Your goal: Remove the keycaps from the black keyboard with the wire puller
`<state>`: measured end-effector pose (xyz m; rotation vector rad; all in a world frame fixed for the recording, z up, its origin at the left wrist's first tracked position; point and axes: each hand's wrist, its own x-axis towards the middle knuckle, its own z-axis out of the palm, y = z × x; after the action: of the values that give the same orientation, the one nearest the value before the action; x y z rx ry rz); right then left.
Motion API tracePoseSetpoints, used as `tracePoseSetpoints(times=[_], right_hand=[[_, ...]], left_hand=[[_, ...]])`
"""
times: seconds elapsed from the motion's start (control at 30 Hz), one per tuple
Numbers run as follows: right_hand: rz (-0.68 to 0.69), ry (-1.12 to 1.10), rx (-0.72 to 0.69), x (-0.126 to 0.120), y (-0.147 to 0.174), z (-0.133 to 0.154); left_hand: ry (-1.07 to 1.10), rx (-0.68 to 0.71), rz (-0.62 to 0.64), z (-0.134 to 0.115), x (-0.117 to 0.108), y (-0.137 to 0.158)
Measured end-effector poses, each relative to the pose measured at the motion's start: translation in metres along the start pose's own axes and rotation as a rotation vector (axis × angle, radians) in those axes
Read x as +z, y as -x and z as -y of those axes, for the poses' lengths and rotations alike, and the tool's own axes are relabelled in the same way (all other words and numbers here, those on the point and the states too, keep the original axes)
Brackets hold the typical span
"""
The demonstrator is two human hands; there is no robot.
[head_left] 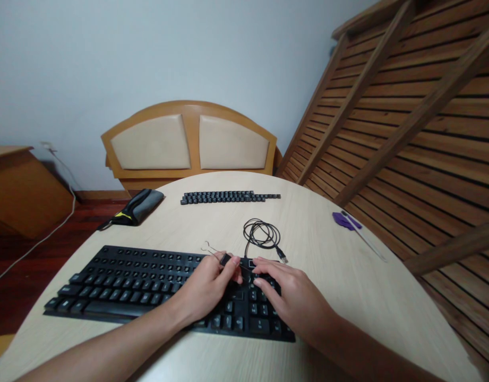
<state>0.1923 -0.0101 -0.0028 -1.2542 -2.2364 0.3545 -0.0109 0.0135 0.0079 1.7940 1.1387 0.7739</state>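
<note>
The keyboard (120,297) lies on the near part of the table (371,297), its left end close to the table's left edge. Above its upper right part, the left hand (209,277) grips a wire puller with black handle (224,259). The right hand (290,292) is loosely open, fingers bent over the number keys; a wide surface stretches from it to the right edge. Behind lies a coiled cable (262,233). Near the right edge are a purple cloth (343,221) and a white stick (366,239). Farther, a pouch (140,208) reaches the left edge, and loose keycaps (222,197) stand in rows near the far edge.
</note>
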Motion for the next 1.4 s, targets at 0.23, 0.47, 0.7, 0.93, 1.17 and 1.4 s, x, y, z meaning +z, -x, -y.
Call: tracePoseSetpoints(times=[0.23, 0.47, 0.7, 0.93, 1.17, 1.4], right_hand=[[-0.058, -0.078, 0.033, -0.004, -0.006, -0.012], [-0.185, -0.017, 0.135, -0.022, -0.021, -0.046], [-0.221, 0.065, 0.281, -0.023, -0.029, -0.089], [-0.236, 0.162, 0.349, -0.019, -0.042, -0.105], [-0.19, 0.285, 0.394, -0.025, -0.076, -0.121], [-0.148, 0.396, 0.467, -0.022, -0.119, -0.141]], left_hand=[[-0.086, 0.022, -0.122, 0.004, 0.002, -0.002], [-0.166, 0.103, -0.115, 0.005, 0.003, -0.001], [-0.197, 0.118, -0.105, 0.007, 0.003, 0.0], [-0.217, 0.125, -0.093, 0.004, 0.003, -0.002], [-0.222, 0.111, -0.104, 0.002, 0.003, -0.001], [-0.238, 0.103, -0.099, 0.007, 0.004, -0.002]])
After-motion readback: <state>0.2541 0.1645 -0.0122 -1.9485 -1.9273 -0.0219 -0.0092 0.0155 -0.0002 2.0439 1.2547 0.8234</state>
